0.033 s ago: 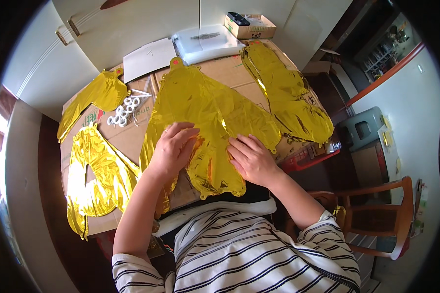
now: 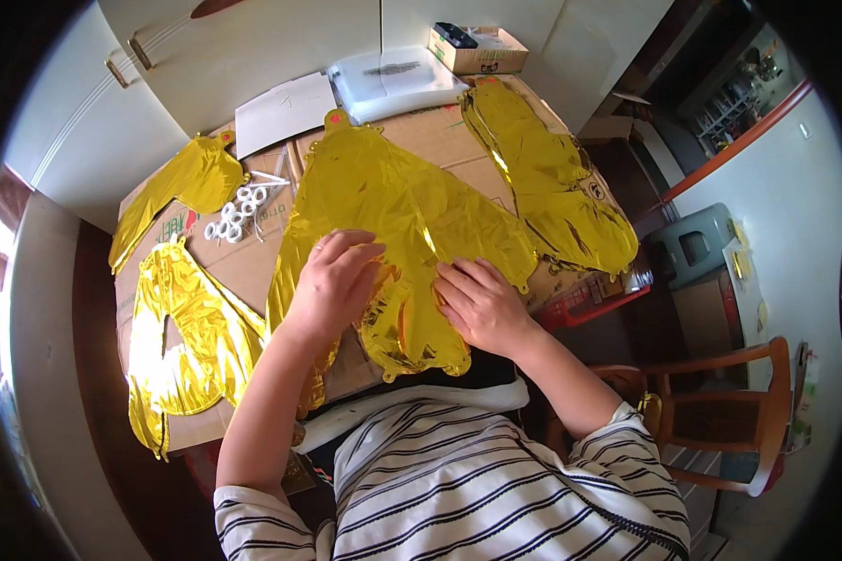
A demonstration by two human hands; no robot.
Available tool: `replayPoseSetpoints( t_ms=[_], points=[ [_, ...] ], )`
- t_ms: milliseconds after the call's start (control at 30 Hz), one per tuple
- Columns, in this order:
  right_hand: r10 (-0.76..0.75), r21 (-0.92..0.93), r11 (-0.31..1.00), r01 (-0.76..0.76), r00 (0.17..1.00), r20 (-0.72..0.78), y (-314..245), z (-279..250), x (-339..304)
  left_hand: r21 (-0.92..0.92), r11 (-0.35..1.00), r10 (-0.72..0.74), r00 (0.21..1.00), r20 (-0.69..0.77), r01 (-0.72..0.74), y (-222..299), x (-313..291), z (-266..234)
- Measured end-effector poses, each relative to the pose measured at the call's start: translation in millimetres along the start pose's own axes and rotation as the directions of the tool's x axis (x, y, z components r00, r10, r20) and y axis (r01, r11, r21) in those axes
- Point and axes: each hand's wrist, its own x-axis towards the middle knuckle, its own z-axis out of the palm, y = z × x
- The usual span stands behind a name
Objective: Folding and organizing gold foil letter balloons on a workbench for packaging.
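Note:
A large gold foil balloon [image 2: 384, 187], flat and uninflated, lies in the middle of the cardboard-covered table with its red-marked tab at the far end. On its near left part rests my left hand [image 2: 332, 285], fingers bent and a little apart, thumb lower down. My right hand [image 2: 484, 307] lies on the balloon's near right part, its fingers side by side over the foil. Between the hands the foil is creased and shows orange reflections. Neither palm is visible, so any small fold of foil under the fingers is hidden.
More flat gold balloons lie at the far left [image 2: 196, 178], near left [image 2: 196, 346] and far right [image 2: 552, 178]. White ribbon rings [image 2: 234, 217] sit left of centre. Clear plastic bags [image 2: 393, 82] and a small box [image 2: 491, 58] stand behind. A wooden chair [image 2: 767, 411] is right.
The fingers of my left hand have shifted very slightly away from me over the foil. My right hand and the other things look the same.

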Motion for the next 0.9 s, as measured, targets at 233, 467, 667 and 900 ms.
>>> replayPoseSetpoints(
  t_ms=[233,467,667,900],
  points=[
    [0.025,0.027,0.999,-0.025,0.999,0.029,1,5,-2,0.009,0.971,0.233,0.956,0.177,-0.239,15,14,52],
    [0.015,0.058,0.998,-0.017,1.000,0.028,3,1,-3,0.027,0.971,0.233,0.960,0.154,-0.240,4,7,60],
    [-0.039,0.071,0.997,0.039,0.999,-0.005,6,-4,-8,0.021,0.977,0.208,0.966,0.156,-0.214,3,3,61],
    [-0.128,0.022,0.991,0.128,0.992,-0.024,-2,-16,-29,0.014,0.983,0.176,0.961,0.213,-0.183,3,2,59]
  ],
)
